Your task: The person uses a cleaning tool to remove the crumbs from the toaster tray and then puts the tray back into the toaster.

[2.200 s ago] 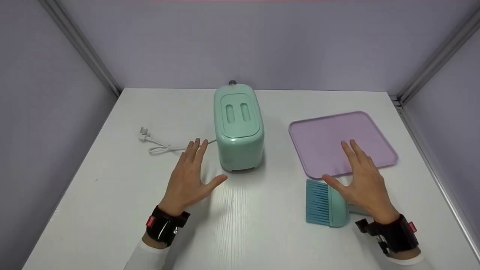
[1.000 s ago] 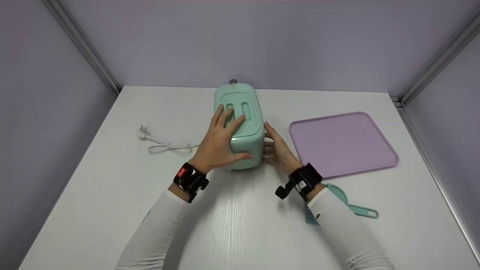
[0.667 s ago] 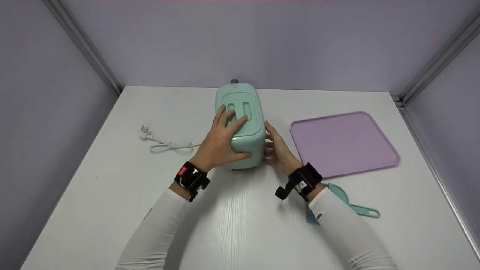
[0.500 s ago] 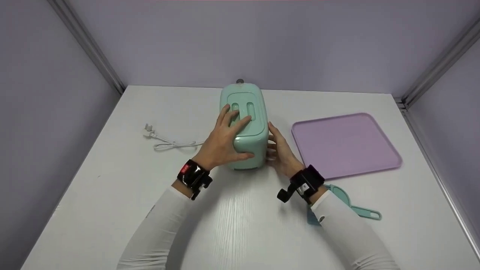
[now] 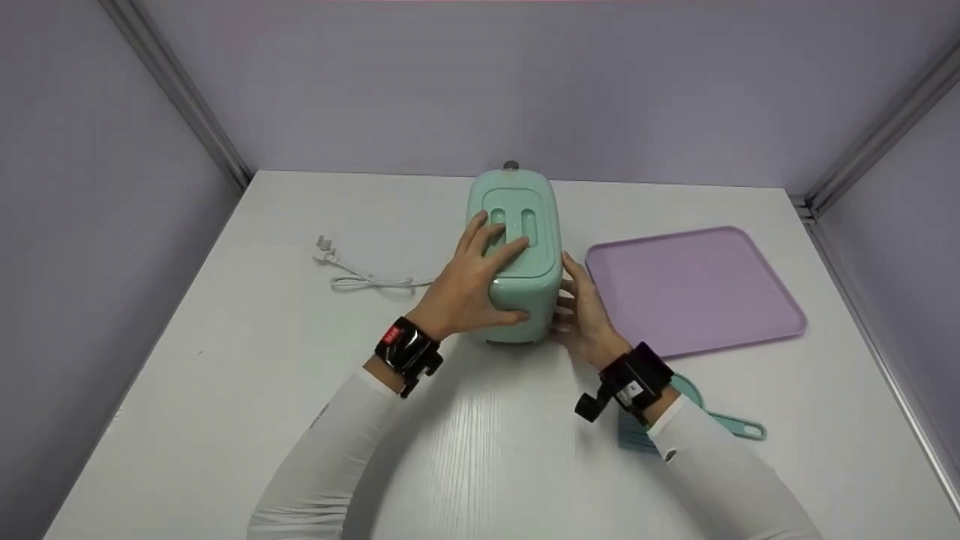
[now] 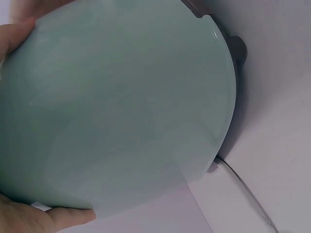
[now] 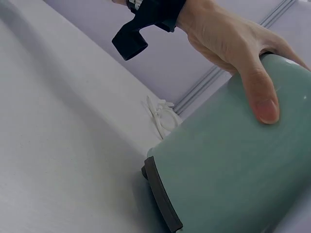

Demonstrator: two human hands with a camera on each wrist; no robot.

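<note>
Mint toaster held between my hands. My left hand spread over top and left side, thumb bent down near end. My right hand cups opposite side, fingers against it. White cord trails left of grip. Purple tray just right; brush nearer me, partly behind right sleeve. Left-wrist red tag, right-wrist white label: lettering too small to read.

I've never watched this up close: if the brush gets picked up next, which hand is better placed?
Probably the right hand: it's at the toaster's brush-facing side, its sleeve partly covering the brush; the left hand, gripping across the toaster, is farther.
</note>
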